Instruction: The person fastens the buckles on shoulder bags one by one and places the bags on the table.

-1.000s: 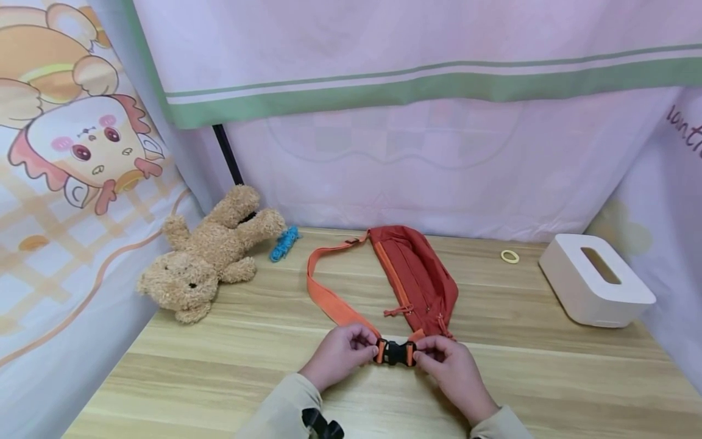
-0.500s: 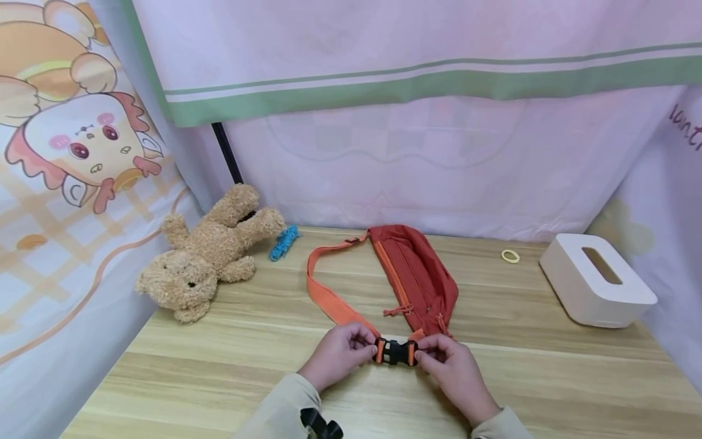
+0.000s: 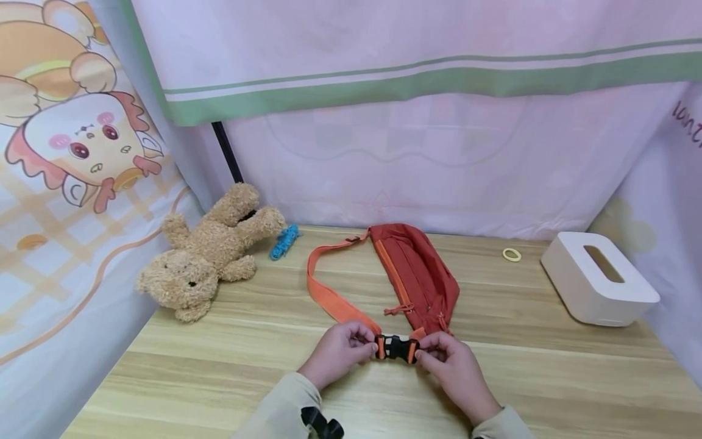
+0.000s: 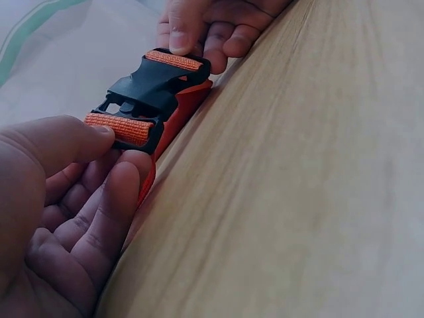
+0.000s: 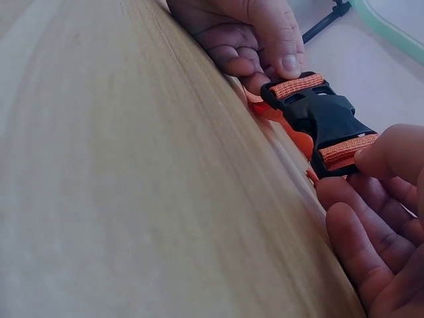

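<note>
A wooden desk [image 3: 548,378], pale and straight-grained, is enclosed by printed fabric curtains [image 3: 384,152]. A rust-red waist bag [image 3: 419,274] of smooth woven cloth, long and curved with orange zips, is laid from the middle of the back edge toward the front edge. Its flat orange webbing strap [image 3: 323,292] is looped round to the left. A fuzzy tan teddy [image 3: 211,253] is sprawled at the back left corner, and a rounded white tissue box [image 3: 598,280] is set at the right edge. The left hand [image 3: 340,353] and right hand [image 3: 452,366] are both clamped by thumb and fingers on the ends of the black plastic buckle [image 3: 396,349], just off the desk near the front edge. The halves appear joined, so the fastening step is judged about done; the next move would call for a firm push together or a check of the latch. A small yellow ring [image 3: 511,254] is lying near the back edge.
</note>
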A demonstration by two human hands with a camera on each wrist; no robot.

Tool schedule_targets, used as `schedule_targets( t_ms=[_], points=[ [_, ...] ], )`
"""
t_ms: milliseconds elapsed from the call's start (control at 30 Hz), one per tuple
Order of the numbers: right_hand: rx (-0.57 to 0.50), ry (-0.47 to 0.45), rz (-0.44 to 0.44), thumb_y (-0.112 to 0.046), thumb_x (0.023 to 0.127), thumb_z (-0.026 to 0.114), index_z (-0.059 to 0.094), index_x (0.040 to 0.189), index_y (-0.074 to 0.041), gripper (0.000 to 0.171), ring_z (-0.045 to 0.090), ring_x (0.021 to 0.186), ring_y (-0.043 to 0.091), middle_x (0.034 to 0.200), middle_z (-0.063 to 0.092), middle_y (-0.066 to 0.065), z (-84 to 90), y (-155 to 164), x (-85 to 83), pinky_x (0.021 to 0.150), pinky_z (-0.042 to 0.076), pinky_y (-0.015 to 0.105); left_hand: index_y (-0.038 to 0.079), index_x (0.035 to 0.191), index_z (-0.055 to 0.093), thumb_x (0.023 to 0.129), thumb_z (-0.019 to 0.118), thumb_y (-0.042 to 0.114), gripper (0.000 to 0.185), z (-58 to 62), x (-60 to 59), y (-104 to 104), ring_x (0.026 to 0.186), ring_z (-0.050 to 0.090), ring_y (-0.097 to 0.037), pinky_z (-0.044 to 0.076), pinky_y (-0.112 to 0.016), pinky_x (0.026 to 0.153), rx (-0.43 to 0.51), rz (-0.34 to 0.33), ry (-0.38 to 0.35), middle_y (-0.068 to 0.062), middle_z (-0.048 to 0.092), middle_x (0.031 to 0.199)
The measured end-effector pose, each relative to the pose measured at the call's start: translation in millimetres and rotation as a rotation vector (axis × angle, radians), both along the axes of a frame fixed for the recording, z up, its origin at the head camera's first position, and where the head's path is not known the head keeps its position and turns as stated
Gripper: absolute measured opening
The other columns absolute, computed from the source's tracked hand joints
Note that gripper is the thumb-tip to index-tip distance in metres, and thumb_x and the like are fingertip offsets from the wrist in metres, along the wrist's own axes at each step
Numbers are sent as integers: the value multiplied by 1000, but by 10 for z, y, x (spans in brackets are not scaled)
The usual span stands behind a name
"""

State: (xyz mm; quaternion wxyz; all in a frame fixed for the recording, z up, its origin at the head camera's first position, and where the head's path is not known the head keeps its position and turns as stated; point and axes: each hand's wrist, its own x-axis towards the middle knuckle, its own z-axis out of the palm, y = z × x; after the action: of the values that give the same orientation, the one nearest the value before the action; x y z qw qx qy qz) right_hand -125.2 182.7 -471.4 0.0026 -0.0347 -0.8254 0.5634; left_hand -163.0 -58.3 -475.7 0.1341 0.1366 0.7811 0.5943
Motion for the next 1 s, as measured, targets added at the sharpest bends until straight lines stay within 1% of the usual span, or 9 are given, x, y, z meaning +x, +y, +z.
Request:
schedule_targets(
  t_ms=[200, 500, 733, 1000],
  points=[
    [-3, -3, 0, 0, 84, 76, 69, 90, -7, 11, 61, 73, 14, 85, 68, 4, 16, -8, 8, 64, 53, 24, 5, 95, 68, 90, 75, 10, 10, 15, 2, 14, 73, 64, -14, 54, -25, 60, 10, -8, 8, -2, 67, 86],
    [8, -12, -8, -1, 84, 77, 72, 90, -8, 10, 60, 74, 14, 86, 68, 3, 31, -17, 6, 64, 53, 24, 6, 94, 68, 91, 74, 9, 7, 36, 14, 19, 71, 62, -14, 52, -24, 59, 4, -10, 22, -1, 67, 84],
    [18, 2, 10, -2, 84, 78, 72, 89, -9, 11, 60, 76, 13, 90, 70, 3, 27, -16, 4, 65, 52, 24, 8, 93, 69, 91, 75, 13, 8, 41, 18, 17, 69, 61, -13, 52, -24, 60, -37, -10, 70, 2, 68, 86],
    [21, 0, 27, -2, 86, 76, 69, 91, -9, 11, 57, 76, 15, 89, 67, 3, 29, -5, 6, 65, 50, 24, 9, 95, 67, 92, 75, 13, 9, 51, 22, 8, 72, 62, -14, 53, -24, 59, -17, -15, 42, 0, 67, 87]
  ],
)
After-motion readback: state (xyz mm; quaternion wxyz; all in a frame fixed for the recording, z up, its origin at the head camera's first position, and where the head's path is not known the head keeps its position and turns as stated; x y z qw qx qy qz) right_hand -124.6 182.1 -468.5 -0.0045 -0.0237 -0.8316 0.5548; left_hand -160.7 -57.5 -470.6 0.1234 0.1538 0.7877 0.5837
